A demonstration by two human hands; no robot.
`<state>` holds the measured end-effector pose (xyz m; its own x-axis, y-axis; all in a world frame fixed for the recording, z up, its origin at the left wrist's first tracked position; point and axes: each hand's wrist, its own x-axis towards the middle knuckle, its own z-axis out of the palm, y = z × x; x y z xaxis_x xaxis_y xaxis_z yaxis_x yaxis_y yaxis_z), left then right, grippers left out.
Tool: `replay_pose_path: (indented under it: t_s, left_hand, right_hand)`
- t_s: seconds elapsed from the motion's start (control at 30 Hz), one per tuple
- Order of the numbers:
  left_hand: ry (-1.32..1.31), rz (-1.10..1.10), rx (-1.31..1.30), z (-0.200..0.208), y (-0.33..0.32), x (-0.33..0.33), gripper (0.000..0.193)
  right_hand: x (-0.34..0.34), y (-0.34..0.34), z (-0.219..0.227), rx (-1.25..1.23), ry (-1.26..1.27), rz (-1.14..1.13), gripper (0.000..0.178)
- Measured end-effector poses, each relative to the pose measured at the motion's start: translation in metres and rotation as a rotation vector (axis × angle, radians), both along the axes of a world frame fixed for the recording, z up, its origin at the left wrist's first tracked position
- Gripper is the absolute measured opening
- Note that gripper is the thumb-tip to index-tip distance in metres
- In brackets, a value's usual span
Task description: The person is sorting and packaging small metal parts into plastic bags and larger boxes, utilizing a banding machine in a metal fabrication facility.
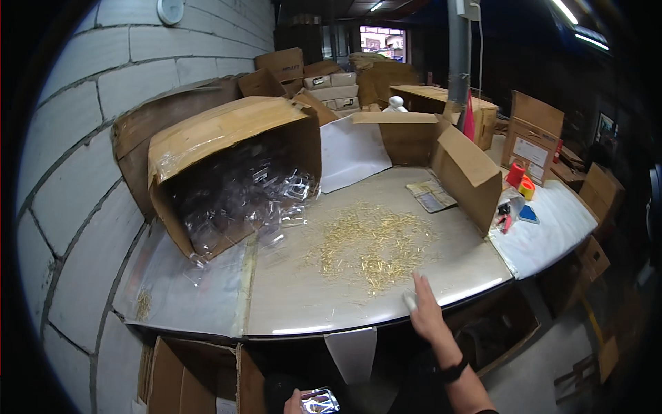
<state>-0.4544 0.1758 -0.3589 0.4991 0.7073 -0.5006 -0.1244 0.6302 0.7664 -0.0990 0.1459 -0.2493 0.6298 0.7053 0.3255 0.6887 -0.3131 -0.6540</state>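
Note:
Low at the bottom edge, my left hand (294,402) is closed on a small shiny clear plastic case (320,401); most of that hand is cut off by the frame. My right hand (428,314) is over the table's front edge, fingers stretched out and side by side. Something whitish covers its thumb, perhaps a finger cover. Just beyond its fingertips, many thin gold-coloured pins (376,252) lie scattered on the table (296,303). To the left, a large cardboard box (234,127) rests on its side, with a heap of clear plastic cases (276,196) spilling from its opening.
Cardboard flaps (469,169) wall off the table's right side, beside a flat packet (432,196). Red and yellow tape rolls (527,187) and a blue item (529,214) sit farther right. A small pin bunch (143,305) lies at left. Open boxes (186,376) stand below.

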Motion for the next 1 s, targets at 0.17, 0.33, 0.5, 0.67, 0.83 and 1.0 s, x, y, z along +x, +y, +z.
replay_pose_path:
  t_s: [0.17,0.33,0.5,0.67,0.83,1.0]
  left_hand:
    - [-0.039,-0.089,-0.136,-0.02,0.003,0.046,0.048]
    - [-0.077,-0.068,-0.16,-0.066,0.007,0.074,0.038]
    - [-0.177,-0.091,-0.29,-0.075,0.011,0.085,0.047]
    - [-0.25,-0.188,-0.328,-0.069,0.015,0.077,0.051]
    - [-0.131,-0.202,-0.272,-0.038,-0.006,0.071,0.05]
    - [-0.059,-0.284,-0.232,-0.033,-0.012,0.047,0.051]
  right_hand:
    - [-0.001,0.082,-0.028,-0.4,-0.326,0.412,0.051]
    - [-0.012,0.092,-0.009,-0.472,-0.439,0.163,0.046]
    - [0.004,0.091,-0.031,-0.302,-0.401,0.243,0.05]
    - [0.002,0.077,-0.026,-0.338,-0.361,0.396,0.049]
    - [-0.007,0.044,-0.012,-0.162,-0.16,0.499,0.053]
    - [-0.028,0.012,0.002,0.268,-0.063,0.412,0.039]
